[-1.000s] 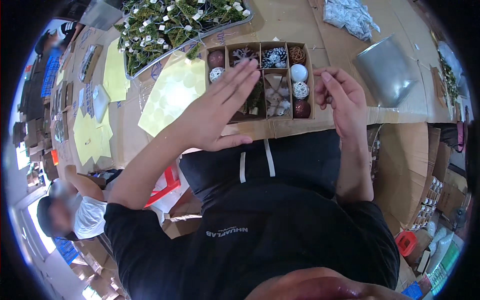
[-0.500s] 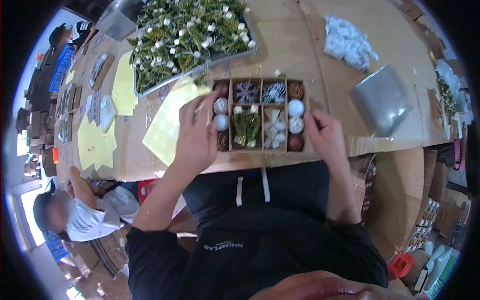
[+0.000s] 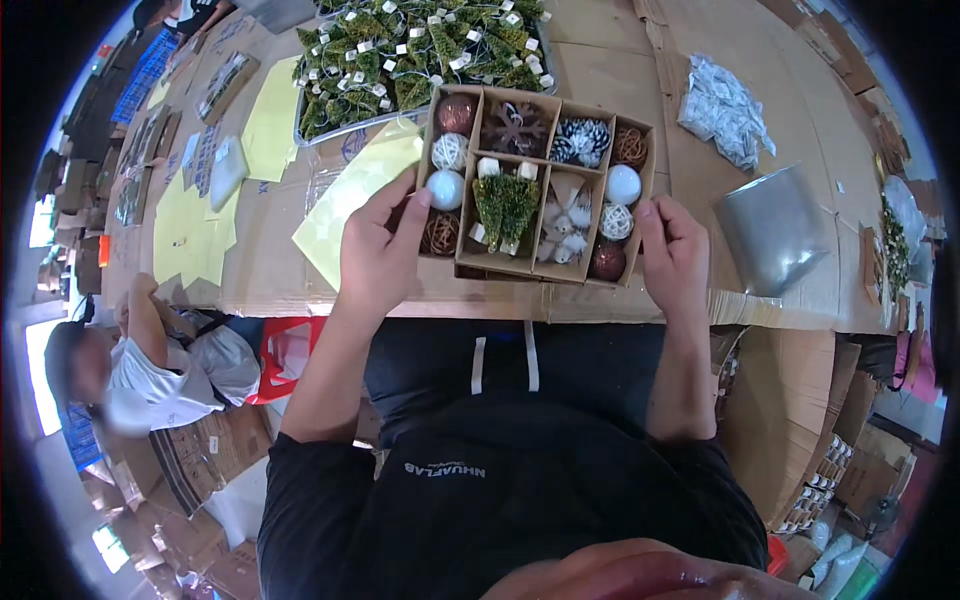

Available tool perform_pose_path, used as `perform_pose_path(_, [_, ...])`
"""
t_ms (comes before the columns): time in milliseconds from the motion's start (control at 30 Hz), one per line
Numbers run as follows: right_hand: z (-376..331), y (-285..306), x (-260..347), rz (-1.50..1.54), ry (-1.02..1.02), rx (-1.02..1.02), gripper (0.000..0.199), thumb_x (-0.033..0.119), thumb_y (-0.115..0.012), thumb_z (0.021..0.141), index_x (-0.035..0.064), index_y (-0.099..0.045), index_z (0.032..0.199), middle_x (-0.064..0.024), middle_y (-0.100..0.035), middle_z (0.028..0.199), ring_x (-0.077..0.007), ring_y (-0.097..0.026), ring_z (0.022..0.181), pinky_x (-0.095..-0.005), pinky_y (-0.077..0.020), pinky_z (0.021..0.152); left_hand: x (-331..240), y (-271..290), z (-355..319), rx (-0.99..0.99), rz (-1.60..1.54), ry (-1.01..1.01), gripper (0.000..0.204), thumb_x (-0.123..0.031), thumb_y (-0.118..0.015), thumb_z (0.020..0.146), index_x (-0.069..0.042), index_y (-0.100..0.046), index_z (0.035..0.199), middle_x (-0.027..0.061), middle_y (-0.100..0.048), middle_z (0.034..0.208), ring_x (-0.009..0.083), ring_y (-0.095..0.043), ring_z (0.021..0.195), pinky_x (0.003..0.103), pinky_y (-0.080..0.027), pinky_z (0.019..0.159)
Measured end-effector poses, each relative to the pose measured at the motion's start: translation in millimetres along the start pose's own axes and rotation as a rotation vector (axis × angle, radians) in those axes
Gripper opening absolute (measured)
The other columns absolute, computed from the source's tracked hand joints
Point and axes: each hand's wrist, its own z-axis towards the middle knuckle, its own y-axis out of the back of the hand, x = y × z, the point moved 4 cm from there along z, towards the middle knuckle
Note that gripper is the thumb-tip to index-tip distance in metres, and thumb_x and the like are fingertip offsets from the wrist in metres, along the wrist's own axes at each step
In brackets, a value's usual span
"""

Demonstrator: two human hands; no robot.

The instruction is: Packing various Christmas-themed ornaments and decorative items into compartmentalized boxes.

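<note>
Gripping: both hands now sit on the divided cardboard box, one at each side wall.
Left hand: fingers closed on the box's left wall, thumb at the white ball; a second ago it hovered flat and open above the compartments.
Right hand: fingers pinched on the right wall by the woven white ball; earlier it was bunched up off the box edge.
Box position: on the cardboard-covered table, near its front edge, just below the tray of small green trees.
Contents: two green trees in the centre cell, balls and star shapes around them; every cell looks filled.
Reading: filling seems finished; the two-sided hold suggests the box is ready to be shifted or lifted.
Nearby: metal scoop to the right, yellow sheets to the left.
</note>
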Motion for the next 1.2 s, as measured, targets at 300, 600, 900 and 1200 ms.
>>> perform_pose_path(300, [-8,-9,-39,-0.002,-0.122,-0.026,0.025,0.023,-0.066,0.095,-0.0019,-0.064,0.090,-0.0166,-0.064,0.073,-0.0217,-0.056,0.062,-0.0353,-0.0477,0.061,17,-13,-36,0.156,0.373,-0.077,0.047,-0.023,-0.049,0.104,0.006,-0.048,0.140,0.0209,-0.059,0.131,0.0236,-0.056,0.122,0.033,-0.040,0.103])
perform_pose_path(600, [142,63,-88,-0.555,-0.087,-0.427,0.031,0.028,-0.060,0.092,-0.0019,-0.065,0.097,-0.0209,-0.069,0.098,-0.0370,-0.067,0.097,-0.0467,-0.0528,0.085,34,9,-19,0.059,0.182,-0.086,0.042,-0.026,-0.051,0.102,0.003,-0.056,0.132,0.0224,-0.058,0.133,0.0341,-0.052,0.128,0.042,-0.033,0.113])
perform_pose_path(900, [207,56,-167,-0.792,-0.421,-0.453,0.034,0.025,-0.057,0.089,-0.0002,-0.068,0.110,-0.0227,-0.070,0.106,-0.0384,-0.066,0.106,-0.0468,-0.0505,0.098,160,34,-19,-0.232,0.964,0.191,0.054,-0.037,-0.056,0.094,-0.007,-0.050,0.138,0.0207,-0.041,0.152,0.0400,-0.027,0.147,0.063,-0.017,0.115])
perform_pose_path(1200, [153,84,-110,-0.322,0.087,-0.858,0.022,0.025,-0.070,0.088,0.0033,-0.073,0.090,-0.0141,-0.070,0.083,-0.0298,-0.066,0.078,-0.0416,-0.0508,0.074,223,98,-8,-0.176,0.199,0.225,0.041,-0.028,-0.056,0.096,-0.005,-0.057,0.130,0.0163,-0.051,0.143,0.0302,-0.043,0.137,0.047,-0.032,0.113])
